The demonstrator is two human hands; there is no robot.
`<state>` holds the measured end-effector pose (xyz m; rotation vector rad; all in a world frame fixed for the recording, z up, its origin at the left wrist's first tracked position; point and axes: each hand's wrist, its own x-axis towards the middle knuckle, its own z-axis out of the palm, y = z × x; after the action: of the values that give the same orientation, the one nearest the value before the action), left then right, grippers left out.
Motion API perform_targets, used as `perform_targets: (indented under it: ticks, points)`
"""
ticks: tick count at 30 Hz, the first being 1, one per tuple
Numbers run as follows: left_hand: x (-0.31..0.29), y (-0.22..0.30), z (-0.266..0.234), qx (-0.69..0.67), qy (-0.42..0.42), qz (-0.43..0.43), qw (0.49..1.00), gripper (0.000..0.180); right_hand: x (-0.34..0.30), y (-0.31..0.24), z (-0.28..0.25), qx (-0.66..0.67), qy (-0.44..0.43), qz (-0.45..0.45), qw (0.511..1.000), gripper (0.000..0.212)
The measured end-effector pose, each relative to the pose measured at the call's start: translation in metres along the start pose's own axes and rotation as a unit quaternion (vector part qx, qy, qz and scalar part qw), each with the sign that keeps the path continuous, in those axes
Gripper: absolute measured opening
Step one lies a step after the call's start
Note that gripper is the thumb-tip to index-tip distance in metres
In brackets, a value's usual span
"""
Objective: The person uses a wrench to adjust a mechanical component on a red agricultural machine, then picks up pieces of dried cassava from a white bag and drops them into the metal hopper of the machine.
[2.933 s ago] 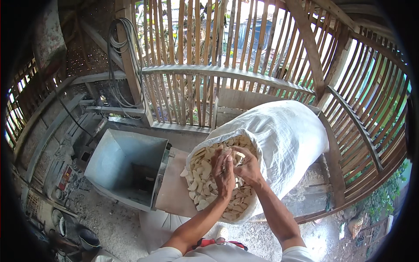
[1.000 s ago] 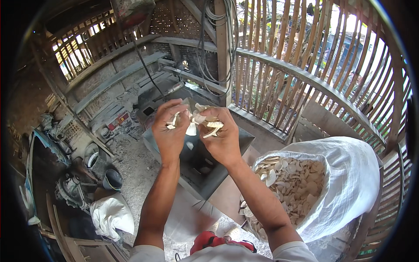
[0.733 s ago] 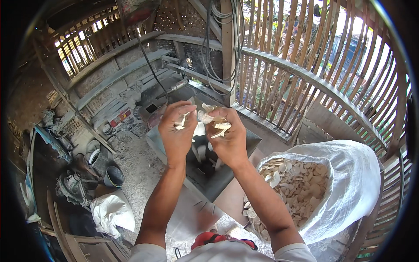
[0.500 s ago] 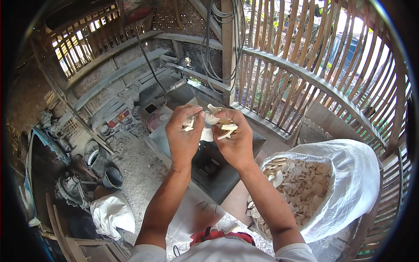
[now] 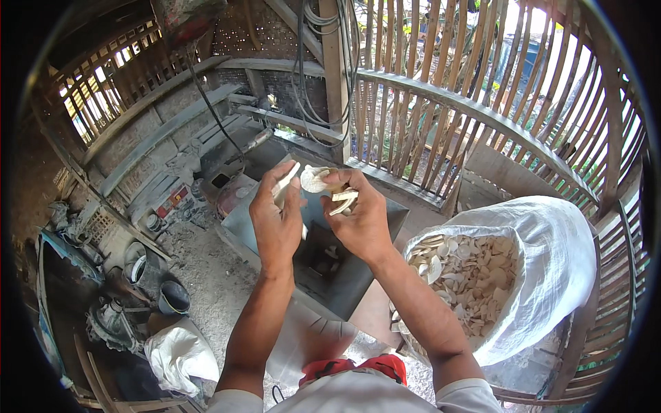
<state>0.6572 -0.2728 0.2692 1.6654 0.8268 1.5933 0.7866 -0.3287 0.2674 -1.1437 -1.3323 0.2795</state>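
Both hands are raised over a grey metal hopper (image 5: 372, 286). My left hand (image 5: 274, 220) is closed on a pale dried chip (image 5: 285, 181), pinched between thumb and fingers. My right hand (image 5: 361, 224) grips several such chips; a broad round chip (image 5: 315, 180) sticks out toward the left hand, and thicker pieces (image 5: 344, 200) show at its palm. A small gap separates the two hands. Below the left hand's fingers a small pale piece (image 5: 304, 232) shows against the hopper. A few chips (image 5: 332, 252) lie at the hopper's dark bottom.
A large white woven sack (image 5: 551, 275), open and full of pale chips (image 5: 475, 275), stands at the right. At left are a dark bucket (image 5: 173, 297), a white sack (image 5: 181, 354) and dusty machinery (image 5: 113, 323). A slatted wall (image 5: 427, 103) and hanging cables (image 5: 303, 82) stand beyond.
My hands have drawn slightly apart, and the left hand has turned so its chip stands up. The pale piece hanging between the hands has gone from there. The view has shifted a little.
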Motion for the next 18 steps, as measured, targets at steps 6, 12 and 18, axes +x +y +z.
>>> perform_targets:
  ticks: [6,12,18]
  points:
    - [0.003,-0.011,-0.004,0.055,0.036,0.03,0.997,0.026,0.002,0.003,0.0,-0.004,0.011,0.017,1.0,0.032]
    - [0.001,-0.017,-0.006,0.057,0.026,-0.008,0.998,0.022,0.002,0.007,0.001,-0.019,-0.035,0.031,0.999,0.038]
    - [0.0,-0.015,-0.006,0.005,-0.002,0.006,1.0,0.026,0.0,0.015,0.003,-0.027,-0.041,0.016,0.999,0.038]
